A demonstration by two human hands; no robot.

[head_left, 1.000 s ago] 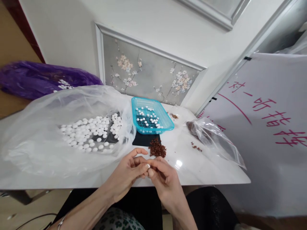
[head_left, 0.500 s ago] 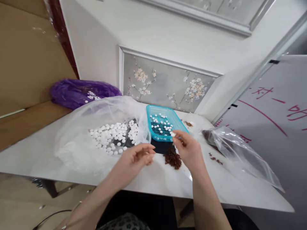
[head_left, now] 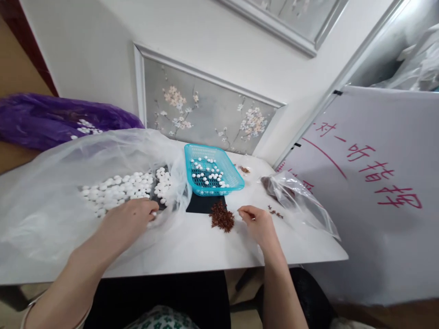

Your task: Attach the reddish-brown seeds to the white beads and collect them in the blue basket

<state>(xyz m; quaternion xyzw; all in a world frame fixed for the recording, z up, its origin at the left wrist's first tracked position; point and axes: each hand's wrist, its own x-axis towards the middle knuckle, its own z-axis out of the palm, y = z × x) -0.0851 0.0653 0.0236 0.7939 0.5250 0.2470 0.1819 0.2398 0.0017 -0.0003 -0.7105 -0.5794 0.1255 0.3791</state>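
My left hand [head_left: 132, 218] is over the opening of a clear plastic bag [head_left: 55, 228], fingers curled closed, with a small white ball [head_left: 154, 214] at the fingertips. Many more white balls [head_left: 118, 191] lie in the bag behind it. My right hand [head_left: 256, 223] is closed in a pinch just right of a pile of reddish-brown, twig-like bits [head_left: 222, 217]; whatever is between its fingertips is too small to make out. Behind the pile stands a blue plastic basket [head_left: 236, 183] with scattered white balls inside. A black flat piece [head_left: 202, 204] lies in front of the basket.
A purple bag [head_left: 34, 119] with white balls on it sits at the back left. On the right are a clear bag [head_left: 305, 196] and a few loose brown bits [head_left: 275, 212]. A framed flower picture [head_left: 209, 105] and a whiteboard [head_left: 380, 151] stand behind the white table [head_left: 192, 253].
My right hand has left the basket's edge and come down beside the brown pile; the white ball it held no longer shows there. My left hand has moved left to the bagged balls. The view has turned right.
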